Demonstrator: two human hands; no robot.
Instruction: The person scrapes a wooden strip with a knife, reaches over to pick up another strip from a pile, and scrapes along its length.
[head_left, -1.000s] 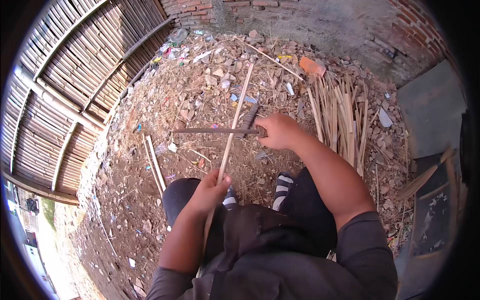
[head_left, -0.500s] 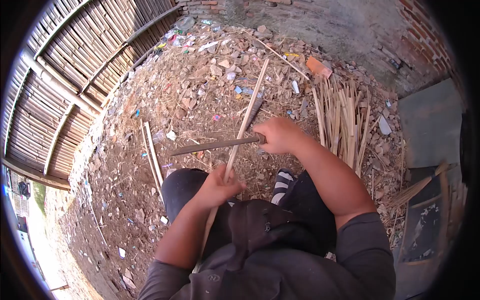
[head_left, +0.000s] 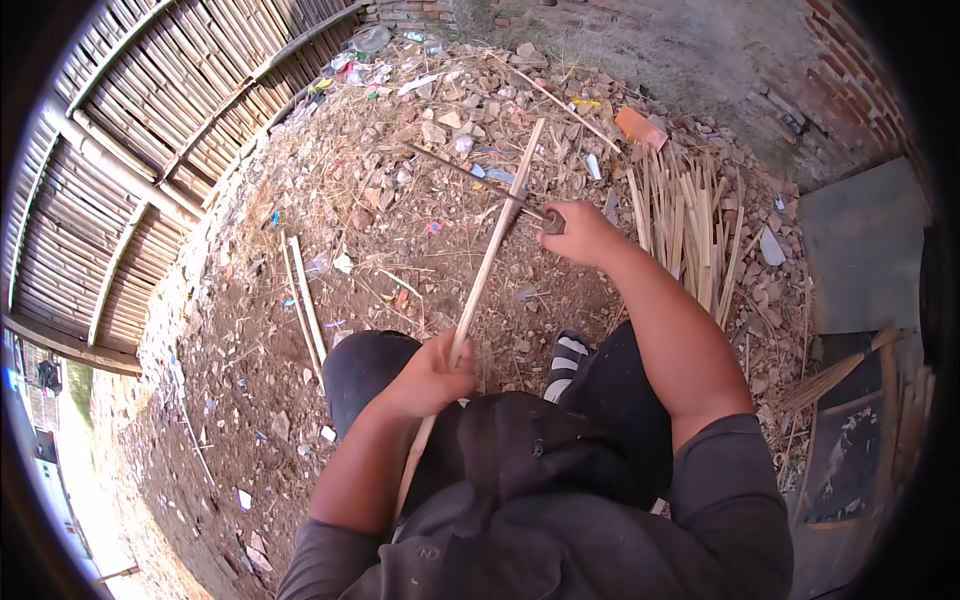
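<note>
My left hand (head_left: 436, 378) is closed around a long pale bamboo strip (head_left: 490, 255), which slants from my lap up and away over the ground. In my right hand (head_left: 580, 234) is the handle of a long dark knife (head_left: 450, 165). Its blade crosses the upper part of the strip and points to the upper left. Just under that crossing lies a dark object on the ground, mostly hidden by the strip and blade.
A pile of split strips (head_left: 690, 220) lies to the right, near an orange brick (head_left: 640, 128). Two strips (head_left: 305, 300) lie left of my knee. Rubble covers the ground. Beyond are a bamboo fence (head_left: 150, 150), a wall (head_left: 640, 45) and a grey panel (head_left: 865, 245).
The knife has moved up and away along the strip, and its blade has swung from nearly level to pointing up-left. My left hand stays low on the strip.
</note>
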